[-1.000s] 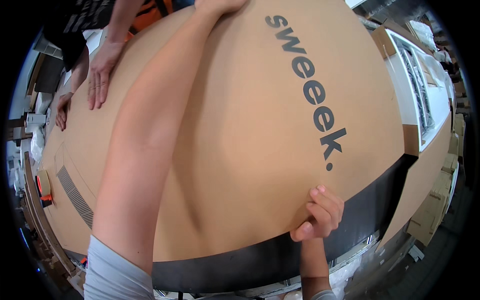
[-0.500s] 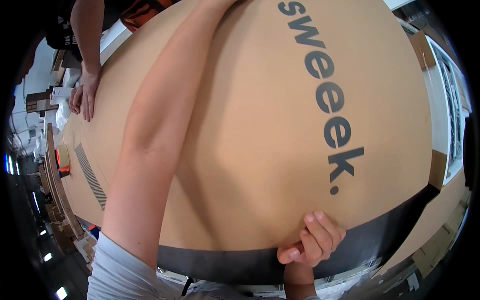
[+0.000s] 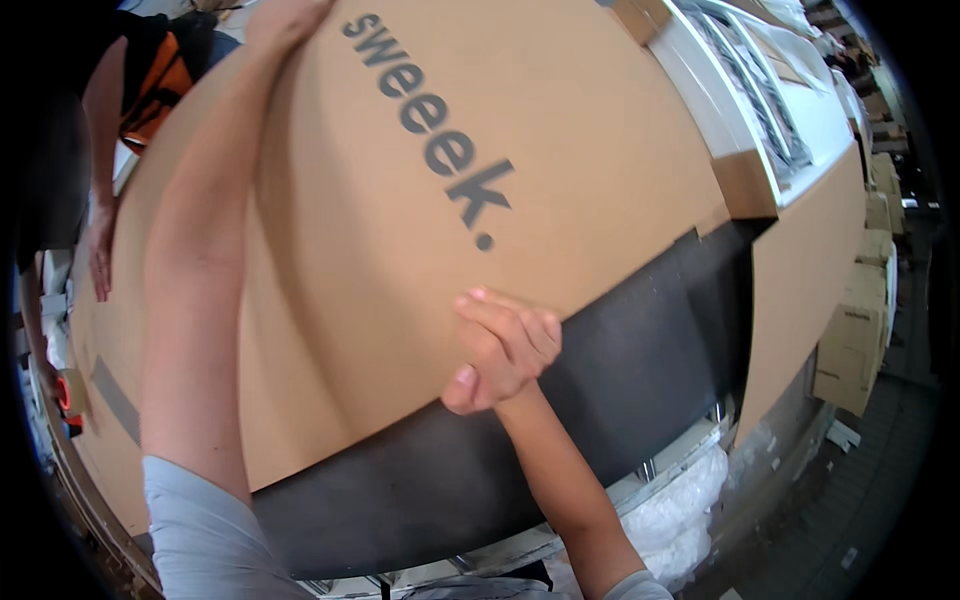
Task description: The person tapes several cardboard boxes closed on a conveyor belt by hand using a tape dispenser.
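Note:
A large brown cardboard panel [image 3: 600, 150] with dark printed lettering spreads out in front of me. My left arm stretches across its left side, and my left hand [image 3: 285, 22] touches the panel near the top of the picture; its fingers are partly cut off and blurred. At the panel's near edge my right hand [image 3: 505, 350] lies with its fingers curled and thumb bent in; whatever is inside them is hidden. Beneath that edge shows a dark grey flat surface [image 3: 620, 350], with my right forearm over it.
Another person's hand [image 3: 101, 255] rests on the panel's left side. A tape roll [image 3: 68, 393] is at the far left. To the right stand an open carton with white-framed parts [image 3: 730, 100] and a cardboard flap [image 3: 800, 290]. Clear plastic wrap [image 3: 680, 510] lies below the near edge.
My view has swung to the right, so the panel and its lettering sit further left. My right hand stays curled at the near edge, and my left arm remains stretched across the panel.

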Demonstrator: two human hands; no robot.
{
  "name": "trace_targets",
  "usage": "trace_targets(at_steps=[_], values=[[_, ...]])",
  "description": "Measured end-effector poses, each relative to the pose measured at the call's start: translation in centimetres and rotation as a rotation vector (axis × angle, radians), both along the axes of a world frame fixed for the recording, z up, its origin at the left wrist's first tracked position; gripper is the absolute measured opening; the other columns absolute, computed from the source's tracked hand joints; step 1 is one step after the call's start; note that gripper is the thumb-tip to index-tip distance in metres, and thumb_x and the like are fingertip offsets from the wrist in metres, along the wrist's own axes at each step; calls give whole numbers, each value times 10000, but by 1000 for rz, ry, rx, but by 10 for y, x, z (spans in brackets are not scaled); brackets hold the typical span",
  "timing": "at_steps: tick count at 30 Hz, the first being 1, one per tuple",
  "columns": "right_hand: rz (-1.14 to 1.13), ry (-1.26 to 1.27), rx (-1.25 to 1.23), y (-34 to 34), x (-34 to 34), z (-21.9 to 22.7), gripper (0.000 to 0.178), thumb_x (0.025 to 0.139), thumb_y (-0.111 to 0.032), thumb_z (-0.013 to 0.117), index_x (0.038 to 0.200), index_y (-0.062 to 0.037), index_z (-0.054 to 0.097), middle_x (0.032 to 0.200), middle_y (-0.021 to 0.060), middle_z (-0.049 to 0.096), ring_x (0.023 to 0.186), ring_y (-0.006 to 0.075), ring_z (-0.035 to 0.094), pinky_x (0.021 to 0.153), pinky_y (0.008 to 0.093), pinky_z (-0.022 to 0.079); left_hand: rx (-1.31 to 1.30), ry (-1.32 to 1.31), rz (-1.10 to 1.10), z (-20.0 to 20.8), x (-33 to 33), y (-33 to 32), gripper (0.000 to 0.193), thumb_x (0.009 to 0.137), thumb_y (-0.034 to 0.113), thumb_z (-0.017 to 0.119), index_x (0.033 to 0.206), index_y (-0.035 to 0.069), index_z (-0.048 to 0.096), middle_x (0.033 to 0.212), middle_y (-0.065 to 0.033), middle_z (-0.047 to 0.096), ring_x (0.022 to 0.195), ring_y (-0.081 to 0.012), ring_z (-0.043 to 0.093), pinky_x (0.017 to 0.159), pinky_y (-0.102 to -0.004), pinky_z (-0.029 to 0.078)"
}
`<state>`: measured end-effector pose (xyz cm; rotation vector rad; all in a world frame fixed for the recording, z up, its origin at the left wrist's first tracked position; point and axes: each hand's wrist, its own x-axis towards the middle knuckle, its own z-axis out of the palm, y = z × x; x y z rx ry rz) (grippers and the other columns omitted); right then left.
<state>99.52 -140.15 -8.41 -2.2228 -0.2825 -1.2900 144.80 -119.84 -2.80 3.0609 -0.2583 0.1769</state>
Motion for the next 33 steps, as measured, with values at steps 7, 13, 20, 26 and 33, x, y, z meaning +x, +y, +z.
trace_targets(at_steps=[7, 13, 20, 26, 33], values=[[9, 52, 32, 22, -10, 8, 212, 747, -304, 475, 731, -137, 605, 856, 16, 715, 830, 129, 717, 616, 296, 337, 29, -139, -78, 1, 14, 52, 754, 947, 751, 385, 1259, 157, 729, 1231, -249, 690, 1183, -422, 644, 1034, -484, 480], [111, 108, 61, 14, -9, 16, 70, 774, -221, 640, 740, -167, 611, 838, -31, 691, 874, 146, 721, 637, 270, 381, 254, 20, 149, 15, -14, -38, 618, 1038, 489, 324, 1237, 31, 689, 1284, -263, 656, 1218, -452, 613, 1068, -522, 465], [55, 174, 107, -153, 35, 12, 87, 798, -155, 627, 858, -145, 688, 757, -26, 667, 696, 153, 664, 696, 319, 471, -88, 132, 180, 6, -5, -126, 854, 947, 761, 305, 1399, 106, 615, 1391, -235, 614, 1305, -399, 573, 1090, -488, 424], [66, 150, 148, -150, 33, 14, 191, 745, -170, 620, 916, -145, 702, 724, -48, 664, 712, 120, 664, 689, 258, 405, -106, 102, 225, 16, 0, -136, 996, 792, 930, 398, 1227, 108, 752, 1292, -206, 688, 1248, -369, 629, 1070, -436, 452], [129, 177, 213, -151, 27, 11, 222, 762, -134, 581, 970, -133, 659, 723, -43, 689, 715, 120, 671, 700, 268, 404, -155, -100, 233, 14, -6, -139, 868, 832, 802, 545, 854, -32, 786, 889, -263, 742, 930, -402, 729, 865, -466, 556]])
